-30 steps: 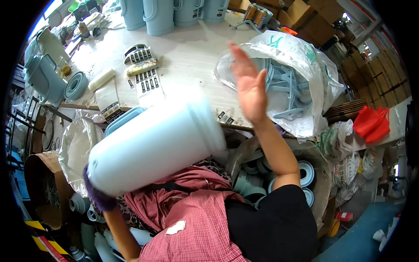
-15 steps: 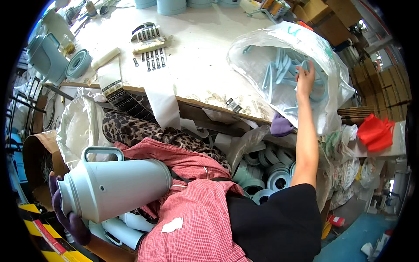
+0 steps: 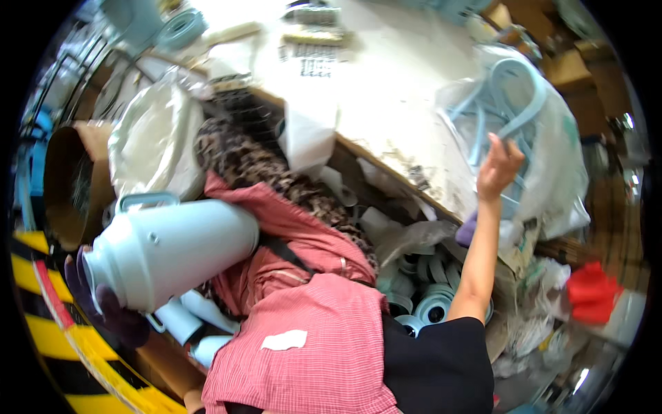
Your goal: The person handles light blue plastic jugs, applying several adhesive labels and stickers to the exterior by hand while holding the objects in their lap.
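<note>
Gloved in purple, my left hand (image 3: 117, 317) grips the wide end of a light blue jug body (image 3: 186, 238) with a loop handle on its side. The jug lies on its side across my lap. My bare right hand (image 3: 499, 169) is closed on a light blue curved handle strip (image 3: 538, 93), a looped piece raised at the mouth of a clear plastic bag (image 3: 562, 162). More light blue strips show inside that bag, below the raised one. The picture is somewhat blurred by motion.
Light blue round parts (image 3: 433, 308) fill a container under the white table (image 3: 393, 90). More jug bodies (image 3: 181, 321) lie beneath the held one. An open white sack (image 3: 148, 148) and a cardboard box (image 3: 65, 186) stand at left. A red bag (image 3: 593, 293) hangs at right.
My right hand has drawn a handle strip up from the pile in the bag. The whole view has shifted and tilted. The left hand still grips the jug body.
</note>
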A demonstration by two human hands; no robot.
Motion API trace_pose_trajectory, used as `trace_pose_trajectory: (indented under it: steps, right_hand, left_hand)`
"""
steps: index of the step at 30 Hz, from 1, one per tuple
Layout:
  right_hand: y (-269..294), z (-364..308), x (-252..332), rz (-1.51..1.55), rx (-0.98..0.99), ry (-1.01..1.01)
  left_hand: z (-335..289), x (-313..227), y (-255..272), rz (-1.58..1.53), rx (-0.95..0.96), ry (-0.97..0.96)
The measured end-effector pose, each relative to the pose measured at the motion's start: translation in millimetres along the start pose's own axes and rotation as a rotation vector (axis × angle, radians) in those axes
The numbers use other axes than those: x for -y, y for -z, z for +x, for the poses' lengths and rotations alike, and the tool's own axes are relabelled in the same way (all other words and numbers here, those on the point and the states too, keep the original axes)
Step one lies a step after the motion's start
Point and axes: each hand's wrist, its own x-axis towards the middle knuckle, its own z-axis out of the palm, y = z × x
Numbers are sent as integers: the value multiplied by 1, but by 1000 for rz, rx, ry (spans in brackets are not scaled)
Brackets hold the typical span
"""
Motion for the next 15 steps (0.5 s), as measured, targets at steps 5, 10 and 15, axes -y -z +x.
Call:
trace_pose_trajectory:
  steps: [5,10,15]
  right_hand:
    - [-58,85,174,923,-409,-76]
    - [-24,160,356,2058,-16,-448]
    - [-52,178,395,1919,-214,-225]
  left_hand:
    - [-41,-29,-27,61,194,-327]
    - [-74,-40,-37,361,20,-220]
    - [-82,-36,-37,414,-29,-250]
